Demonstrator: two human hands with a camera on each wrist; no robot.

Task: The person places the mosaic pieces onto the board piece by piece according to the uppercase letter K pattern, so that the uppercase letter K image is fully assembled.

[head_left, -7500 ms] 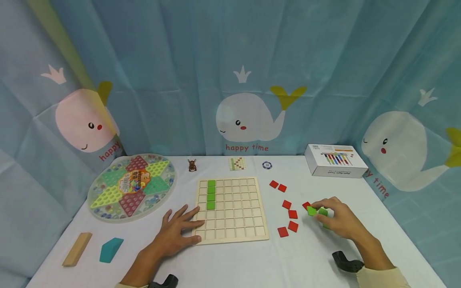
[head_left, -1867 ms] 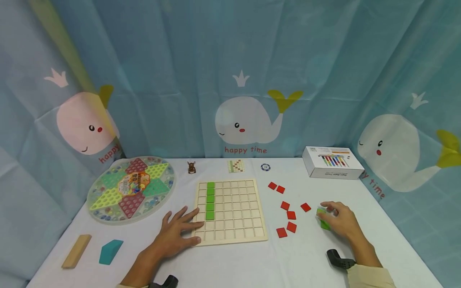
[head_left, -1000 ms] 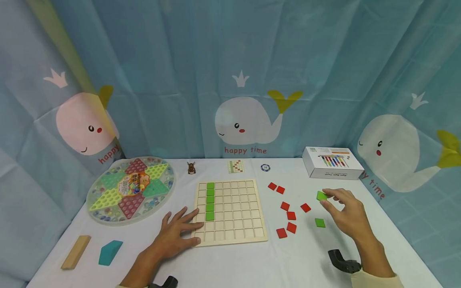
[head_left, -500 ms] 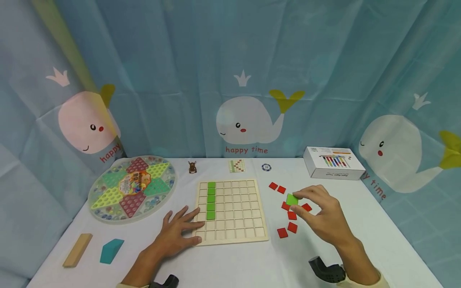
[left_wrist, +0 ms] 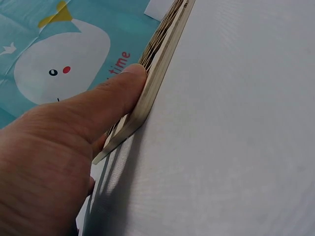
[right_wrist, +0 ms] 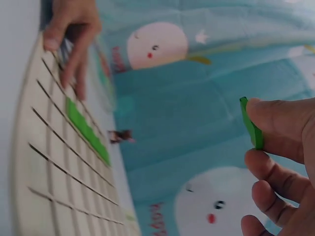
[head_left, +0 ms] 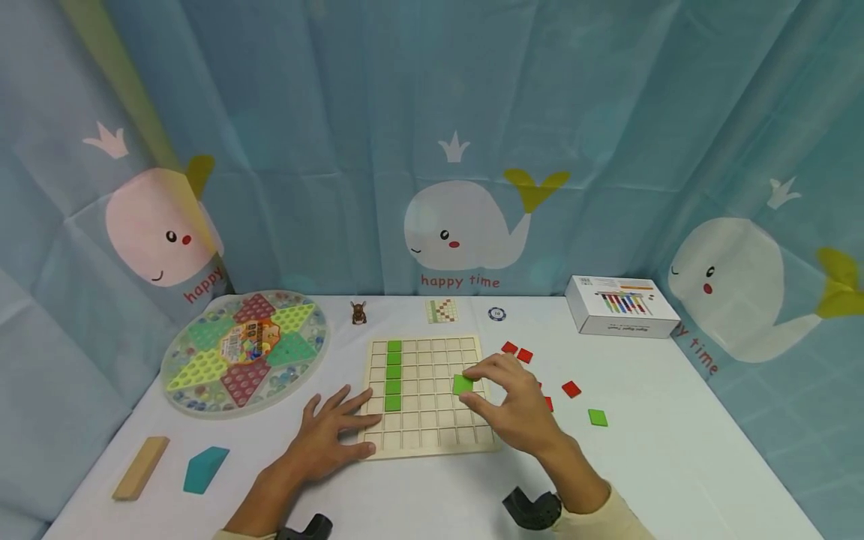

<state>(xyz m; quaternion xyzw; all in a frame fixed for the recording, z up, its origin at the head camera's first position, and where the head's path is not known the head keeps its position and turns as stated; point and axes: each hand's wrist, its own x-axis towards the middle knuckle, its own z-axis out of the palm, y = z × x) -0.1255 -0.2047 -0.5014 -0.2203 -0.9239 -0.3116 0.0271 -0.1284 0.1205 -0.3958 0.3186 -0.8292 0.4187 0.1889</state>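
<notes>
A wooden grid board (head_left: 432, 442) lies mid-table, with several green square tiles (head_left: 394, 373) set in one column near its left side. My left hand (head_left: 331, 435) rests on the board's left edge, fingers spread; the left wrist view shows the thumb (left_wrist: 123, 88) at the rim. Over the right half of the board my right hand (head_left: 516, 401) pinches a green square tile (head_left: 462, 385) between thumb and fingers. In the right wrist view that pinched tile (right_wrist: 251, 125) appears edge-on. Another green tile (head_left: 598, 418) lies on the table to the right.
Several red tiles (head_left: 571, 389) lie right of the board, some hidden behind my right hand. Behind stand a small brown figurine (head_left: 358, 313), a pattern card (head_left: 442, 311), a chip (head_left: 496, 314) and a white box (head_left: 621, 306). Left are a round game board (head_left: 246, 352), a wooden block (head_left: 140, 469) and a teal block (head_left: 205, 470).
The column gained a fourth green tile earlier. My right hand has since picked up another green tile from the right and carried it left over the board. My left hand stays put.
</notes>
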